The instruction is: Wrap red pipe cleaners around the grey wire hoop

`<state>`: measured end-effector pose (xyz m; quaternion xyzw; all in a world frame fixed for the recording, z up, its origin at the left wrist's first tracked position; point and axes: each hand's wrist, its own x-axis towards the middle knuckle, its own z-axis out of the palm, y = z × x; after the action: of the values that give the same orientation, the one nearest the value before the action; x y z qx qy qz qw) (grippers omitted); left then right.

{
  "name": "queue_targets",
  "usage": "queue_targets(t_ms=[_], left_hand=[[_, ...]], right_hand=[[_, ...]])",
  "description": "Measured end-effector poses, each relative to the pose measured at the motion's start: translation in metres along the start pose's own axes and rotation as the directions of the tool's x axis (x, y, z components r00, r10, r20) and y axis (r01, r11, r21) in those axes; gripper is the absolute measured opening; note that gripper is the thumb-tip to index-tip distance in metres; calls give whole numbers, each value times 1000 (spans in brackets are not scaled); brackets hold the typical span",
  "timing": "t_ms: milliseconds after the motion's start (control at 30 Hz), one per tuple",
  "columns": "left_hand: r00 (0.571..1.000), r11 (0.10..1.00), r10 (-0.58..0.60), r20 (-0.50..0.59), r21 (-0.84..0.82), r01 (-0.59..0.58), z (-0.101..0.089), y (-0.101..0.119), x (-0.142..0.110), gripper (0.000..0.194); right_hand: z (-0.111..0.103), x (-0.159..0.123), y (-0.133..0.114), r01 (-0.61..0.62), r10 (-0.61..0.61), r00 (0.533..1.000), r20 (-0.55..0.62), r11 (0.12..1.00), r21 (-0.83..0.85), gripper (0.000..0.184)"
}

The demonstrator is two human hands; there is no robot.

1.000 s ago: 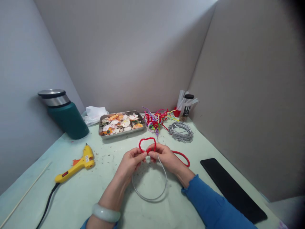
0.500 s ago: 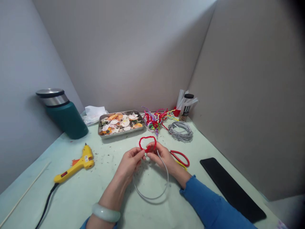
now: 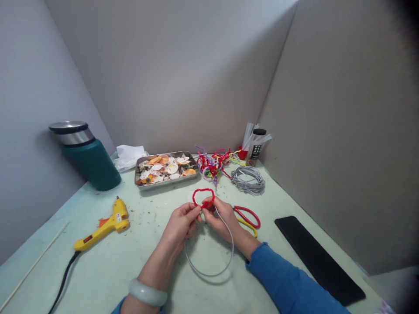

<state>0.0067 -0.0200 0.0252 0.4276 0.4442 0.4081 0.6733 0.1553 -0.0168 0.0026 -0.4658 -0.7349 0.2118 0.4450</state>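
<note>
Both hands meet over the middle of the table around a fuzzy red pipe cleaner (image 3: pixel 203 190) bent into a loop. My left hand (image 3: pixel 183 221) pinches its near end between thumb and fingertips. On the other side, my right hand (image 3: pixel 223 219) is closed on the same near part of the pipe cleaner. A grey wire (image 3: pixel 233 247) curves in a wide ring below the hands; its ends run in at the fingers, where the joint is hidden. Red and yellow handles of a tool (image 3: pixel 250 212) show beside my right wrist, its head covered by the hand.
Yellow glue gun (image 3: pixel 103 226) and a thin stick (image 3: pixel 34 263) lie left. A green bottle (image 3: pixel 91 163) and metal tray (image 3: pixel 168 185) of shells stand behind. Pipe cleaners (image 3: pixel 214 165), a wire coil (image 3: pixel 248 179) and a jar (image 3: pixel 255 148) sit back right; a black strip (image 3: pixel 319 259) lies right.
Both hands and the red loop have shifted slightly right. The loop looks a bit flatter, and the grey wire ring has moved slightly right and down. More of the yellow handle shows.
</note>
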Motion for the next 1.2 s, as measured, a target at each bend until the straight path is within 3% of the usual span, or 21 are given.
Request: queue_targets(t_ms=[100,200,333,533,633,900,1033,1133,1200], left_hand=[[999,999,37,-39,23,-36,3,-1,0,29],[988,983,123,-98,148,-108,5,0,-1,27],[972,947,220,-82,259,-193,3,-1,1,23],[969,937,233,-83,288,-200,-4,-4,6,20],[968,929,233,-90,314,-195,-5,-5,7,18],[950,829,312,-10,492,-267,-4,-10,7,15],[966,856,260,2,463,-231,-6,-9,9,15],[966,900,259,-9,366,-238,-8,-6,10,17],[971,928,237,-20,301,-220,-9,-3,10,20]], right_hand=[[1,1,-2,-18,18,999,-26,1000,4,3],[0,1,-4,-40,43,998,-52,997,62,4],[-3,2,-6,-25,34,998,-54,987,161,6],[-8,3,-4,-47,56,998,-23,952,303,40],[-9,4,-3,-50,54,999,-1,936,350,48],[-5,6,-3,63,-80,996,33,932,357,17],[-6,5,-2,79,-95,995,27,927,368,19],[-7,4,-1,65,-88,995,56,944,324,41],[-7,4,0,-5,-5,999,32,950,313,50]])
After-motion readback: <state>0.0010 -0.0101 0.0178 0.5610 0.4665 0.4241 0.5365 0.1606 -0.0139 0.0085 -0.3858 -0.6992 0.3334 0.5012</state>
